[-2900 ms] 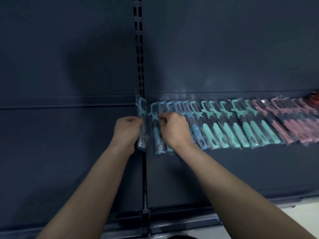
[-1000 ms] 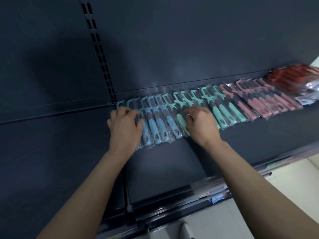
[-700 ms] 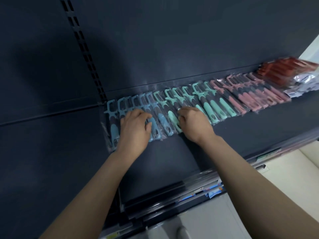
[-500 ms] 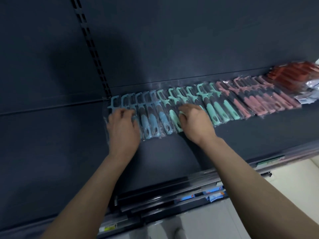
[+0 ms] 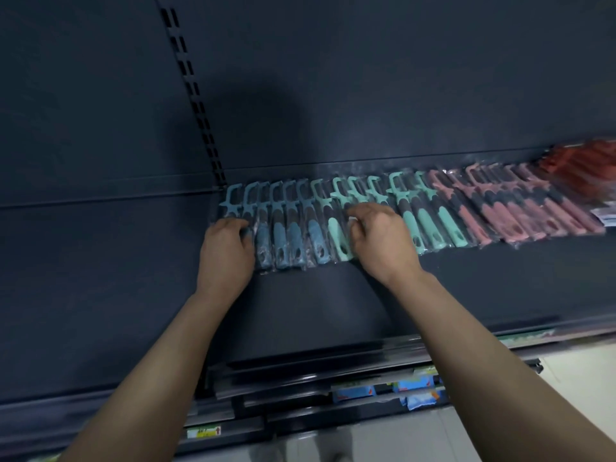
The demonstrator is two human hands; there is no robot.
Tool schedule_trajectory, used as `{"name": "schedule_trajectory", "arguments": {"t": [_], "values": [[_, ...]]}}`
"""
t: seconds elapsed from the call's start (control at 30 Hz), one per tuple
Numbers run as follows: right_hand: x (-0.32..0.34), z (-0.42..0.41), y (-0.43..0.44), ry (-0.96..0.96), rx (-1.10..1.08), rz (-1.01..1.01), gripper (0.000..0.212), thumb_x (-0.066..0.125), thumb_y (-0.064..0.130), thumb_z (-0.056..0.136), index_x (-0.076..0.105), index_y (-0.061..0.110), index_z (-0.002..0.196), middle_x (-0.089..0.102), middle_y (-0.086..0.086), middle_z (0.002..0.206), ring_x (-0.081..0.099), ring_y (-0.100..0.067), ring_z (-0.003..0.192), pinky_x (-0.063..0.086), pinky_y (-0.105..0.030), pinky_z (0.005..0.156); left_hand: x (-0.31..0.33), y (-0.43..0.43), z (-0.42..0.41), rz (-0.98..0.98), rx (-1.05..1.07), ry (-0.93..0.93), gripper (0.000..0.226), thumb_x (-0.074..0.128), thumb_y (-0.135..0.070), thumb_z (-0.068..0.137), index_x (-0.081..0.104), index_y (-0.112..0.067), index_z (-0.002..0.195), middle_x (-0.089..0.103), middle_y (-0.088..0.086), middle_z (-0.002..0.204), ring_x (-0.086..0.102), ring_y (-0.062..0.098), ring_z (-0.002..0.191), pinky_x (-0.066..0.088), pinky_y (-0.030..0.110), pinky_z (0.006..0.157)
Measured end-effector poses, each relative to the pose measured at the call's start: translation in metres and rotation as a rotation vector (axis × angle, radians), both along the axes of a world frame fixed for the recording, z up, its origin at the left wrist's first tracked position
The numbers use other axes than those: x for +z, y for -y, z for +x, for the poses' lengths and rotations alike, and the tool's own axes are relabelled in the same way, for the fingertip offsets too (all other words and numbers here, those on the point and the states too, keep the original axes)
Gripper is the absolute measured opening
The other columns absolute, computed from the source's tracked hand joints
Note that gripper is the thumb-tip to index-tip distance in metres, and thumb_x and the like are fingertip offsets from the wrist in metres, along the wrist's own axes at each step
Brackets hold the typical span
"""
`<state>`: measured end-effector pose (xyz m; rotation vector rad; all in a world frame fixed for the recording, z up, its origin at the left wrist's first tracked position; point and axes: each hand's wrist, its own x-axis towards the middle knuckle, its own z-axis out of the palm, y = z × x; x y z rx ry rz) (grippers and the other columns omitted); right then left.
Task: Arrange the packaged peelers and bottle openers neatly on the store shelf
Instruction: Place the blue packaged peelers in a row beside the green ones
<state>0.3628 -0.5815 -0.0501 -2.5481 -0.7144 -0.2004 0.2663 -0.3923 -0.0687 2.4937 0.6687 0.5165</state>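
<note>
Up at the back of the dark shelf [image 5: 466, 278], the packaged peelers lie in one overlapping row: blue peelers [image 5: 293, 235] at the left, mint peelers [image 5: 430, 225], pink peelers [image 5: 493, 215], then red packets [image 5: 580, 168]. The left hand [image 5: 226, 251] curls its fingers over the leftmost blue peelers. The right hand [image 5: 383, 241] seems to pinch one of the mint peelers, though its fingertips are blurred.

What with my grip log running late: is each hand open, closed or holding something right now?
Left hand: closed, fingers curled round the leftmost blue peelers.
Right hand: closed, fingers and thumb pinching the mint-green peelers.
</note>
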Motion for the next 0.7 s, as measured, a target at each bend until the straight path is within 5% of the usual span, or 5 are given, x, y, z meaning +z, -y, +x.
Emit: {"name": "schedule_trajectory", "arguments": {"t": [0.37, 0.57, 0.7], "values": [[-0.010, 0.025, 0.036, 0.020, -0.146, -0.080, 0.027, 0.045, 0.007, 0.091, 0.067, 0.001, 0.107, 0.064, -0.013, 0.113, 0.057, -0.035, 0.105, 0.047, -0.039, 0.091, 0.004, 0.008, 0.013, 0.041, 0.004, 0.038, 0.025, 0.047, -0.002, 0.091, 0.060, 0.003, 0.111, 0.058, 0.021, 0.113, 0.051, 0.031, 0.106, 0.038, 0.031, 0.087], [-0.015, 0.037, 0.052, -0.045, -0.129, -0.169, 0.040, 0.045, 0.004, 0.091, 0.055, 0.009, 0.129, 0.048, -0.013, 0.140, 0.044, -0.031, 0.129, 0.039, -0.039, 0.106, 0.014, 0.069, 0.044, 0.054, -0.303, 0.056, 0.026, 0.051, -0.006, 0.090, 0.061, -0.001, 0.114, 0.058, 0.014, 0.116, 0.051, 0.028, 0.109, 0.035, 0.029, 0.095], [-0.013, 0.042, 0.063, -0.074, -0.086, -0.205, 0.040, 0.045, 0.008, 0.092, 0.053, 0.006, 0.131, 0.047, -0.010, 0.142, 0.041, -0.028, 0.131, 0.035, -0.036, 0.108, 0.008, 0.107, 0.067, 0.083, -0.504, -0.021, 0.035, 0.050, -0.021, 0.094, 0.056, -0.007, 0.125, 0.053, 0.008, 0.126, 0.047, 0.025, 0.117, 0.035, 0.038, 0.103]]}}
